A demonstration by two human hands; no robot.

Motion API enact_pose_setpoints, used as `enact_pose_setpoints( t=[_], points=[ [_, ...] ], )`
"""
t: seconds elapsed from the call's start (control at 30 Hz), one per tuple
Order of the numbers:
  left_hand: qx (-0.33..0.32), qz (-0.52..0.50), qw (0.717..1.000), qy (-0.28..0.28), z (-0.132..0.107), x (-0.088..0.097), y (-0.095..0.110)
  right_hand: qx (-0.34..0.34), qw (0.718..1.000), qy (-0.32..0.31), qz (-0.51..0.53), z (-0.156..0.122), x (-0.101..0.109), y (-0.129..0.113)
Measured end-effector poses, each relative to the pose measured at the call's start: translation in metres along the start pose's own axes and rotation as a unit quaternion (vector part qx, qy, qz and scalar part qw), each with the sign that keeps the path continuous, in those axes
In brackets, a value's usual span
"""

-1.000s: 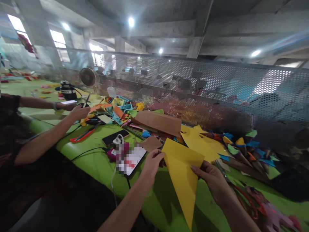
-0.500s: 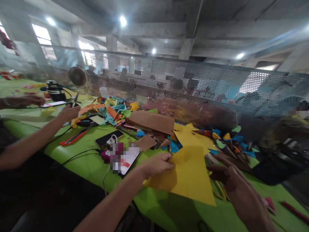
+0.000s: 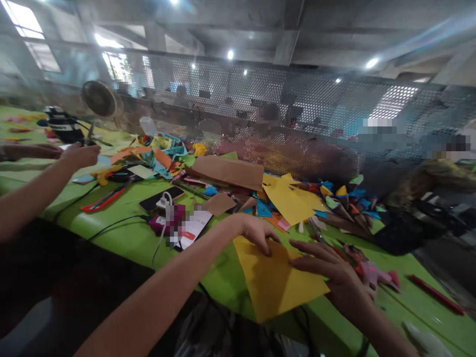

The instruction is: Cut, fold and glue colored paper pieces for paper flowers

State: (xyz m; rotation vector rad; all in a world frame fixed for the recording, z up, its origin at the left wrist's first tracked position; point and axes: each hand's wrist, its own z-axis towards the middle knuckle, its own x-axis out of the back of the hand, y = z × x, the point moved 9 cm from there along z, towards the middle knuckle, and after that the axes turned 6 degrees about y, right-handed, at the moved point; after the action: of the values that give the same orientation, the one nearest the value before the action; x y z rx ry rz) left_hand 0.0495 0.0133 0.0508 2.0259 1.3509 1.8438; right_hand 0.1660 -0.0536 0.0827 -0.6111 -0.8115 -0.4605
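A yellow sheet of paper (image 3: 273, 285) lies tilted at the front edge of the green table, its near corner hanging over the edge. My left hand (image 3: 258, 230) grips it near its far edge, thumb and fingers bent down onto the paper. On the right side of the sheet rests my right hand (image 3: 334, 270), fingers stretched out and touching the paper. Beyond both hands lies another yellow paper piece (image 3: 290, 198). Just right of my right hand is a pink glue gun (image 3: 374, 272), partly hidden.
Coloured scraps and a folded brown paper (image 3: 226, 171) line the back, before a perforated metal screen (image 3: 223, 109). A phone (image 3: 161, 198), a purple charging block (image 3: 167, 220) and red-handled cutters (image 3: 104, 198) lie left. A co-worker's hand (image 3: 80, 156) holds scissors. A red stick (image 3: 437, 294) lies right.
The yellow sheet has been turned and drawn down toward the table's front edge. My left hand has shifted to its far edge, and my right hand has come onto the paper. The view has tilted down.
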Motion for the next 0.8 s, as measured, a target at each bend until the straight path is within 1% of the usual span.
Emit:
enact_pose_setpoints(
  t=[0.03,0.07,0.13,0.17,0.2,0.23,0.27,0.37,0.43,0.5,0.6,0.8],
  points=[
    [0.017,0.037,0.998,0.044,-0.001,0.005,-0.002,0.001,1.000,-0.004,-0.009,-0.003,-0.006,0.003],
    [0.034,0.072,0.991,0.103,-0.005,0.012,-0.005,-0.001,1.000,-0.008,-0.014,-0.005,-0.012,0.005],
    [0.055,0.129,0.961,0.239,-0.022,0.022,-0.007,-0.008,1.000,-0.015,-0.017,-0.011,-0.024,0.011],
    [0.053,0.135,0.947,0.287,-0.033,0.021,-0.007,-0.013,1.000,-0.019,-0.014,-0.014,-0.030,0.014],
    [0.052,0.132,0.937,0.318,-0.043,0.016,-0.008,-0.018,1.000,-0.023,-0.007,-0.017,-0.034,0.016],
    [0.052,0.123,0.936,0.327,-0.051,0.007,-0.011,-0.026,0.999,-0.028,0.001,-0.019,-0.038,0.019],
    [0.052,0.118,0.937,0.324,-0.058,-0.005,-0.013,-0.033,0.999,-0.032,0.011,-0.022,-0.041,0.021],
    [0.046,0.101,0.949,0.296,-0.073,-0.041,-0.021,-0.054,0.997,-0.047,0.030,-0.028,-0.045,0.029],
    [0.058,0.109,0.946,0.299,-0.081,-0.056,-0.025,-0.065,0.995,-0.061,0.041,-0.032,-0.047,0.034],
    [0.065,0.121,0.940,0.312,-0.089,-0.066,-0.028,-0.070,0.994,-0.074,0.049,-0.035,-0.048,0.037],
    [0.064,0.143,0.932,0.327,-0.098,-0.075,-0.027,-0.072,0.991,-0.095,0.054,-0.038,-0.050,0.041],
    [0.059,0.167,0.928,0.329,-0.106,-0.084,-0.022,-0.109,0.984,-0.127,0.068,-0.039,-0.055,0.050]
  ],
)
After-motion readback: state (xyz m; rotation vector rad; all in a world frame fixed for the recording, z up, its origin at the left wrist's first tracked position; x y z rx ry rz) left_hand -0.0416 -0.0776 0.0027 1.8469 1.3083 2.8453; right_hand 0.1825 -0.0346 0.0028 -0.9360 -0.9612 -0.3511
